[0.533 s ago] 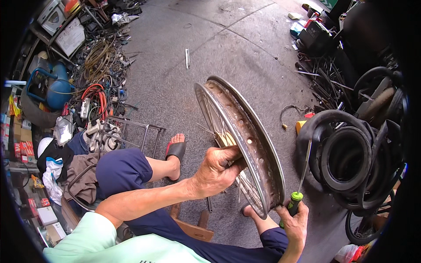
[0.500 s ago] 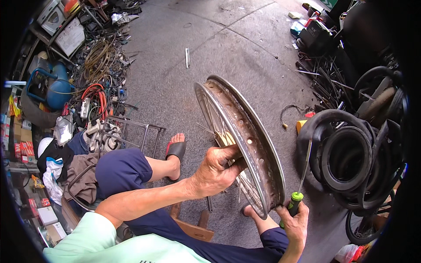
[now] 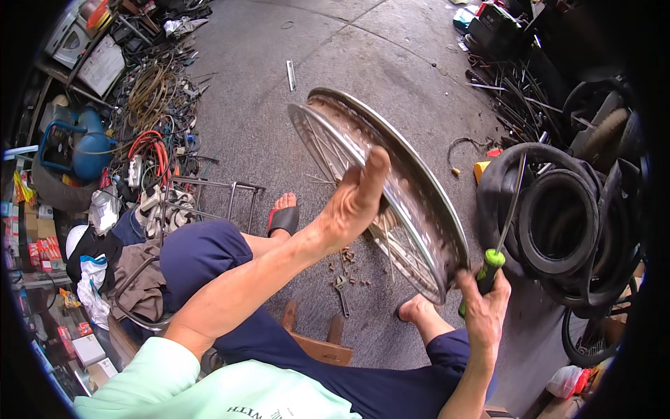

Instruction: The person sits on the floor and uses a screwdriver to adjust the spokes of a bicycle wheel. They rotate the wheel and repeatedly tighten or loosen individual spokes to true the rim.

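Observation:
A worn bicycle wheel (image 3: pixel 419 202) with a wide rim and spokes is held tilted above the floor in front of me. My left hand (image 3: pixel 345 209) is at its near-left edge, thumb raised over the rim and the other fingers partly hidden behind it. At the lower right end, my right hand (image 3: pixel 485 304) grips a screwdriver (image 3: pixel 493 262) with a green and black handle, its shaft pointing up. That hand's thumb and finger also touch the rim. Below the wheel, an adjustable wrench (image 3: pixel 342 297) and several small metal parts (image 3: pixel 352 279) lie on the floor.
Black tyres and inner tubes (image 3: pixel 558 223) are heaped at right. Cables, boxes and a blue tank (image 3: pixel 92 143) crowd the left side. A metal frame (image 3: pixel 230 195) stands by my left knee, and a wooden stool (image 3: pixel 324 349) is between my legs. A flat strip (image 3: pixel 290 75) lies farther off.
The wheel has shifted up and tilted more. My left hand has moved up along the rim, its thumb now raised. The right hand with the screwdriver has moved up and right.

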`<state>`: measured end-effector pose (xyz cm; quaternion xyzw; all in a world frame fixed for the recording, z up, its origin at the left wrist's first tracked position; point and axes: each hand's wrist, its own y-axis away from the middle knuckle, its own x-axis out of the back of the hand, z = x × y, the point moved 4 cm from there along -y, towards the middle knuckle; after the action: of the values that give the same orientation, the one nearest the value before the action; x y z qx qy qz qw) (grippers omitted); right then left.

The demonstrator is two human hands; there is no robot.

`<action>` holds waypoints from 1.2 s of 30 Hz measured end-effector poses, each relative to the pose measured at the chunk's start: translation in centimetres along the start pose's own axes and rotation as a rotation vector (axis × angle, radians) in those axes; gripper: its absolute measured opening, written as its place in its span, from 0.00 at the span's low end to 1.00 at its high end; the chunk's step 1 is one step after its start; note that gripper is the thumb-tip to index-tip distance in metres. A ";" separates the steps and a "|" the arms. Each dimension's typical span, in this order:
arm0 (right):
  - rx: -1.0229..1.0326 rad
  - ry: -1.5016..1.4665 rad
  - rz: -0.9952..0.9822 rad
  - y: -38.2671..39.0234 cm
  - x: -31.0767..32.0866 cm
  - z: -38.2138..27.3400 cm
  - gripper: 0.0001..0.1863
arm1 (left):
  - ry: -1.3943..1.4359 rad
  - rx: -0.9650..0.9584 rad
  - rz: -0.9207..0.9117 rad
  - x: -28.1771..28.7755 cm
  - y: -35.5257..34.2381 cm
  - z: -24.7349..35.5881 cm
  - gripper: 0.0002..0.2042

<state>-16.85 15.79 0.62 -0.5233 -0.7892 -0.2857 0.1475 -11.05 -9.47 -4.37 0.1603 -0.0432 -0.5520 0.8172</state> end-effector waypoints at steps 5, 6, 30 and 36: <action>0.127 -0.118 0.035 -1.7 -1.2 -1.1 0.14 | 0.129 0.024 0.204 0.2 -1.8 2.0 0.64; 0.108 -0.175 0.017 -1.9 -1.6 -1.4 0.14 | 0.123 -0.017 0.197 1.1 -2.8 1.5 0.61; 0.284 -0.525 0.092 -5.6 -6.1 -2.7 0.08 | 0.195 0.026 -0.323 -4.0 2.5 -0.3 0.18; 0.321 -0.561 0.042 -3.7 -3.8 -3.0 0.07 | 0.168 -0.029 -0.235 -5.9 4.9 1.4 0.17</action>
<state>-18.84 10.07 -0.13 -0.5680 -0.8229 0.0009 0.0107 -9.32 -2.66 -0.94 0.1981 0.0526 -0.6291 0.7498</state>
